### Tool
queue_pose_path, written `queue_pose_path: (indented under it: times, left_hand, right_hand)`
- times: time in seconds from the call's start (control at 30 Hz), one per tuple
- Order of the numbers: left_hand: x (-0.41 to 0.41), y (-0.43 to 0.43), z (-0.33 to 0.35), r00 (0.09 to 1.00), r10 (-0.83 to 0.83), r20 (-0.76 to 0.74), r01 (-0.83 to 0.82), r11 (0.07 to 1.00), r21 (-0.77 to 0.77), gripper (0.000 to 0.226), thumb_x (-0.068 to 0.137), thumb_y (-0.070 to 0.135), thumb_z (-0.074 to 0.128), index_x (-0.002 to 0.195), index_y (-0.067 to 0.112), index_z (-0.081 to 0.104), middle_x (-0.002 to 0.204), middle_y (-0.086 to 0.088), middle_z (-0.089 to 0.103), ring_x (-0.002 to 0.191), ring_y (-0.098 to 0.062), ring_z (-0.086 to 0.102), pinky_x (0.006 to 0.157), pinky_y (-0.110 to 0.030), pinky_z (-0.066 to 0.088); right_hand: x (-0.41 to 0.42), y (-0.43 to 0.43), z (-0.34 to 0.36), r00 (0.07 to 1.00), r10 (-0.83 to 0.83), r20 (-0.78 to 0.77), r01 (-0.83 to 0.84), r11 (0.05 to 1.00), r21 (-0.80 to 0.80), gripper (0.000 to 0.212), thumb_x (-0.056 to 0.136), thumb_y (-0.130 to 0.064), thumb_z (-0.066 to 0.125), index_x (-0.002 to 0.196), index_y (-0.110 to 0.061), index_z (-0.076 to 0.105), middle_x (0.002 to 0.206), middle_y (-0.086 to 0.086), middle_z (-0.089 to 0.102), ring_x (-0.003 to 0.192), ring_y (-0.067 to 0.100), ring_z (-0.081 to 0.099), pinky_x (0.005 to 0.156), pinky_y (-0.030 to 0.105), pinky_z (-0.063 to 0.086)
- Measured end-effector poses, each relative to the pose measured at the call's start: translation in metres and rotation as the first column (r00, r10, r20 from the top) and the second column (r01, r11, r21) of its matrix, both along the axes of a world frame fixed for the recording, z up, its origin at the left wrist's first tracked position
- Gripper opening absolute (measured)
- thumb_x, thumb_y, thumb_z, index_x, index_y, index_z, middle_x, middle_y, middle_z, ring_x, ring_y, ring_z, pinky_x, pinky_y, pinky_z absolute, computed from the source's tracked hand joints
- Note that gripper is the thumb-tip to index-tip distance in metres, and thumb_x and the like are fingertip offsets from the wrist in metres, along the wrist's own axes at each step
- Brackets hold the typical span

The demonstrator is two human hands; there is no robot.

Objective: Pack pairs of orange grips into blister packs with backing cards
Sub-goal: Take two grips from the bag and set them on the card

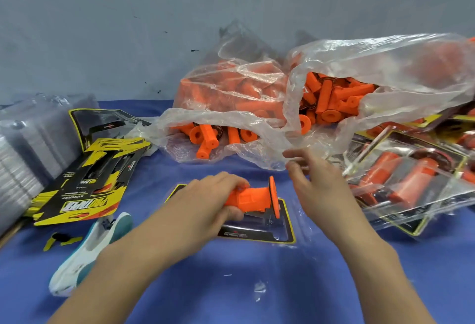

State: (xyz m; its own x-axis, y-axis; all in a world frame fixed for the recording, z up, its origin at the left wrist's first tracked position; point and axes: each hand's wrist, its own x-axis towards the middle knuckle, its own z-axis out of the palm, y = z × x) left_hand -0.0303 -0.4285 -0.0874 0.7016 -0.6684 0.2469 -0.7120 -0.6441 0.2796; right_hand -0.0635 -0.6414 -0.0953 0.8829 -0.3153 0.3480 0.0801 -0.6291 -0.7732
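Our left hand (205, 201) is wrapped around a ribbed orange rubber grip with a black-edged flange (250, 199), holding it just above the clear plastic blister pack with its black-and-yellow backing card (282, 231) lying on the blue-covered desk (231, 285). Our right hand (316, 185) is spread open and empty, reaching toward the crumpled clear plastic bag of loose orange grips (334, 97) behind. To do this step well, we would line the flange up with the wide end of the moulded cavity and press the grip flat before fetching its partner. To the left lies a stack of printed cards (84, 187); to the right, finished packs (411, 177).
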Motion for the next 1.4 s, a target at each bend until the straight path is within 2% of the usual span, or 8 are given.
queue_pose_path:
  times: [0.13, 0.3, 0.43, 0.63, 0.93, 1.13, 1.27, 1.4]
  left_hand:
    - [0.001, -0.008, -0.005, 1.000, -0.016, 0.023, 0.013, 0.994, 0.104, 0.035, 0.096, 0.038, 0.056, 0.130, 0.036, 0.048, 0.121, 0.018, 0.053, 0.111, -0.009, 0.045, 0.094, -0.027, 0.035]
    - [0.004, -0.018, -0.009, 0.997, -0.041, 0.063, 0.027, 0.978, 0.205, 0.039, 0.100, 0.040, 0.049, 0.139, 0.038, 0.043, 0.129, 0.017, 0.049, 0.114, -0.010, 0.041, 0.098, -0.027, 0.031]
    - [0.003, -0.021, -0.013, 0.998, -0.057, 0.008, 0.055, 0.982, 0.183, 0.039, 0.100, 0.039, 0.050, 0.139, 0.036, 0.044, 0.125, 0.014, 0.046, 0.113, -0.010, 0.040, 0.098, -0.031, 0.034]
    - [0.003, -0.018, -0.020, 0.998, -0.057, 0.007, 0.055, 0.980, 0.194, 0.037, 0.100, 0.042, 0.048, 0.137, 0.036, 0.044, 0.116, 0.012, 0.041, 0.103, -0.009, 0.037, 0.090, -0.025, 0.033]
    - [0.003, -0.014, -0.029, 0.998, -0.067, -0.003, 0.066, 0.984, 0.166, 0.034, 0.100, 0.046, 0.045, 0.133, 0.039, 0.048, 0.117, 0.014, 0.044, 0.108, -0.009, 0.041, 0.096, -0.026, 0.032]
    - [0.001, -0.011, -0.027, 0.996, -0.090, -0.007, 0.090, 0.991, 0.101, 0.031, 0.098, 0.052, 0.043, 0.126, 0.040, 0.052, 0.109, 0.027, 0.043, 0.109, 0.002, 0.036, 0.097, -0.022, 0.030]
    - [-0.005, -0.006, -0.026, 0.996, -0.091, 0.014, 0.089, 0.992, 0.084, 0.029, 0.100, 0.050, 0.041, 0.123, 0.039, 0.054, 0.115, 0.023, 0.051, 0.110, -0.001, 0.040, 0.098, -0.025, 0.032]
    - [-0.008, 0.006, -0.016, 0.997, -0.049, 0.054, 0.048, 0.999, 0.015, 0.029, 0.100, 0.046, 0.043, 0.122, 0.036, 0.059, 0.112, 0.018, 0.056, 0.105, -0.005, 0.047, 0.095, -0.025, 0.037]
  right_hand:
    - [0.000, -0.001, -0.003, 0.999, -0.003, -0.044, 0.001, 0.999, -0.045, 0.023, 0.100, -0.021, 0.048, 0.117, -0.029, 0.061, 0.104, -0.014, 0.062, 0.103, 0.011, 0.059, 0.086, 0.032, 0.047]
    - [-0.001, -0.001, -0.003, 0.995, 0.024, -0.100, -0.036, 0.991, -0.125, 0.024, 0.100, -0.023, 0.046, 0.117, -0.028, 0.062, 0.111, -0.008, 0.067, 0.103, 0.014, 0.059, 0.089, 0.036, 0.047]
    - [-0.002, -0.003, -0.003, 0.995, 0.018, -0.097, -0.031, 0.991, -0.133, 0.023, 0.100, -0.026, 0.046, 0.115, -0.030, 0.063, 0.111, -0.010, 0.067, 0.099, 0.013, 0.059, 0.088, 0.036, 0.047]
    - [-0.003, -0.003, -0.005, 0.991, 0.040, -0.129, -0.059, 0.987, -0.146, 0.022, 0.100, -0.030, 0.046, 0.114, -0.030, 0.063, 0.108, -0.008, 0.068, 0.092, 0.016, 0.060, 0.083, 0.037, 0.049]
    - [-0.003, 0.000, -0.008, 0.983, 0.064, -0.169, -0.092, 0.982, -0.164, 0.021, 0.100, -0.034, 0.044, 0.112, -0.033, 0.062, 0.107, -0.008, 0.066, 0.091, 0.018, 0.061, 0.082, 0.039, 0.050]
    - [-0.008, -0.001, -0.008, 0.991, 0.060, -0.123, -0.079, 0.985, -0.155, 0.022, 0.100, -0.032, 0.045, 0.114, -0.032, 0.063, 0.104, -0.011, 0.067, 0.085, 0.012, 0.060, 0.079, 0.036, 0.049]
    - [-0.019, 0.002, -0.006, 0.999, 0.042, 0.005, -0.042, 0.997, -0.072, 0.021, 0.099, -0.025, 0.050, 0.113, -0.031, 0.064, 0.092, -0.014, 0.067, 0.083, 0.008, 0.060, 0.077, 0.031, 0.047]
    - [-0.041, 0.006, 0.001, 0.993, 0.062, 0.100, -0.085, 0.966, 0.245, 0.021, 0.098, -0.022, 0.051, 0.103, -0.037, 0.066, 0.084, -0.011, 0.070, 0.078, 0.005, 0.066, 0.066, 0.016, 0.046]
